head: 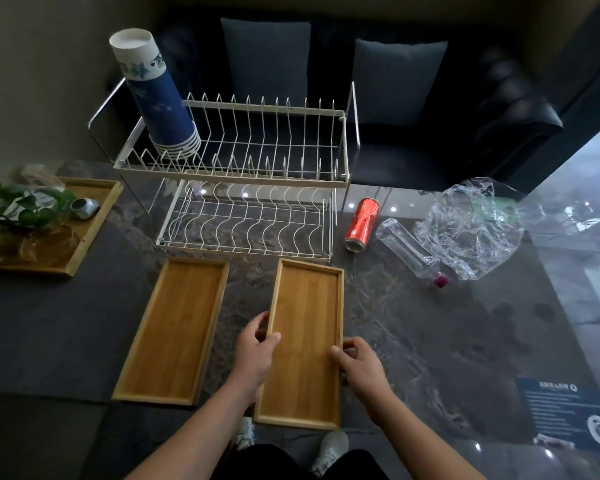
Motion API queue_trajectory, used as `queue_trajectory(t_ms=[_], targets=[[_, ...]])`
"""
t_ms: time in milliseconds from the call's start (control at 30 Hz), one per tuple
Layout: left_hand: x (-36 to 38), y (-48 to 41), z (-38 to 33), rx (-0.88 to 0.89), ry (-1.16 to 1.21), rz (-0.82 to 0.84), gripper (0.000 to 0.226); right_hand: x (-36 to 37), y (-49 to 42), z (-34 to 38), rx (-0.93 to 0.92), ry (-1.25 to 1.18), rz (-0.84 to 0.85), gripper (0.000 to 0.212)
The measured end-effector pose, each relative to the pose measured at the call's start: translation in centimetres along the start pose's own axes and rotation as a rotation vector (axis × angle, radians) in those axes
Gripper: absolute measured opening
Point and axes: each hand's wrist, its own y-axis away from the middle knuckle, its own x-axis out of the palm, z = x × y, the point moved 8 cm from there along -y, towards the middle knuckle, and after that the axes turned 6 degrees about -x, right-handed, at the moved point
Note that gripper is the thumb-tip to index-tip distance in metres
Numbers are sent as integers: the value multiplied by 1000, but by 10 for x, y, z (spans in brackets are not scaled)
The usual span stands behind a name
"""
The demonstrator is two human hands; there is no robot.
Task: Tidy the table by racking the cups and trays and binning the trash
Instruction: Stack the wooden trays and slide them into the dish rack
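Both hands grip the right bamboo tray [303,344] by its long edges, the left hand [255,355] on one side and the right hand [359,367] on the other. A second tray [174,330] lies beside it on the dark surface [430,341]. Behind stand a two-tier wire rack [243,174] holding stacked paper cups [156,91], a red can [362,220], a clear bottle [407,247] and crumpled plastic wrap [471,226].

Bare forearms, no sleeves, dark trousers [291,462], white sneakers [329,448], no rings/watch visible

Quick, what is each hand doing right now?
Left hand: closed on the left edge of the right tray.
Right hand: closed on the same tray's right edge.
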Motion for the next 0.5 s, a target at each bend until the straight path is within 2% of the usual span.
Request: queue_trajectory(t_ms=[233,500], targets=[[-12,13,-21,55,-16,-19,44,-2,10,19,-83,-25,33,16],[-77,23,-37,115,-99,-141,47,51,18,48,-158,-122,167,12]])
